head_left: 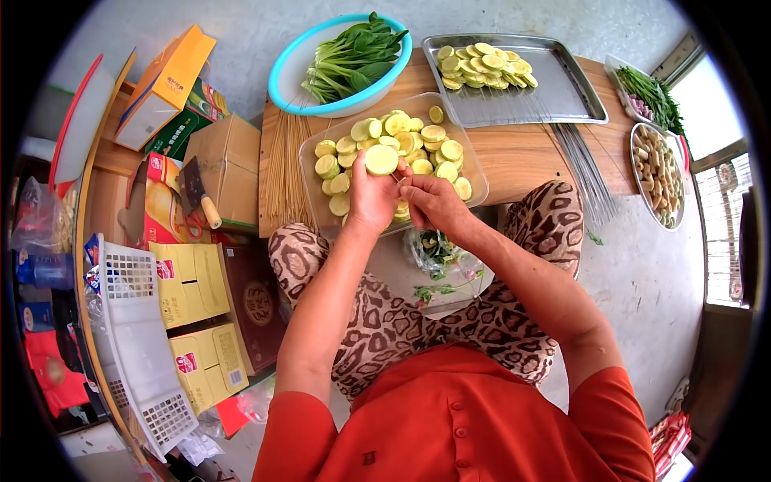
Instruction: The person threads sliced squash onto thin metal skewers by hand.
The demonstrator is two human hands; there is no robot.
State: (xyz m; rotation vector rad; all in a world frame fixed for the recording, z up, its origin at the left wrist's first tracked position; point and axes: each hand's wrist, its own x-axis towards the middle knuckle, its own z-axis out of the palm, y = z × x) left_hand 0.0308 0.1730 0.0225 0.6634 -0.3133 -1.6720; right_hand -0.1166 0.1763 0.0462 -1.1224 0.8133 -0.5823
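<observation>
My left hand (372, 195) is closed around a round, pale-green zucchini slice (381, 160), its cut face turned up. Close beside it, my right hand (435, 201) pinches a thin skewer (397, 178) whose tip points at the slice; whether it has pierced the slice is hidden by my fingers. Both hands are over a clear plastic tub (475, 153) filled with zucchini slices (451, 150). Behind the tub, more slices (482, 66) lie piled on a metal tray (562, 80), with metal skewers across its front edge.
Bamboo skewers (287, 169) lie left of the tub, and loose metal skewers (585, 173) overhang the table at right. Leafy greens (361, 60) fill a blue-rimmed basin (279, 80). A bowl of small brown pieces (657, 173) stands far right. Boxes and a cleaver (195, 189) are at left.
</observation>
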